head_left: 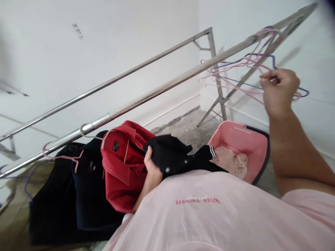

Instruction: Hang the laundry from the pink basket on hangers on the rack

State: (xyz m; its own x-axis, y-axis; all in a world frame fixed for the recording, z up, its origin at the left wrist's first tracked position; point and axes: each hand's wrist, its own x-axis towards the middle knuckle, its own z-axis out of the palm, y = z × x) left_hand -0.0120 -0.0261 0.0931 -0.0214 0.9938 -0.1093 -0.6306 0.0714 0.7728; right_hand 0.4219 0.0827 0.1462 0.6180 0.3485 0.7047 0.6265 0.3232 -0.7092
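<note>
My left hand (pixel 154 169) is closed on a black jacket (pixel 172 153) with snap buttons and a white-striped cuff, bunched in front of my body. Up at the right, the fingers of my right hand (pixel 281 89) pinch a pink clothes hanger (pixel 258 63), one of several pink and purple hangers hooked over the metal rail (pixel 162 87). Just left of my left hand, a red jacket (pixel 117 167) hangs from the rail on a pale hanger (pixel 91 134).
Dark garments (pixel 91 195) and an olive garment (pixel 15 198) hang at the left. A pink laundry basket (pixel 255 150) stands on the concrete floor (pixel 180 127), with a pale pink garment (pixel 232 160) inside. The rack's legs (pixel 218 69) stand near the white wall (pixel 131 31).
</note>
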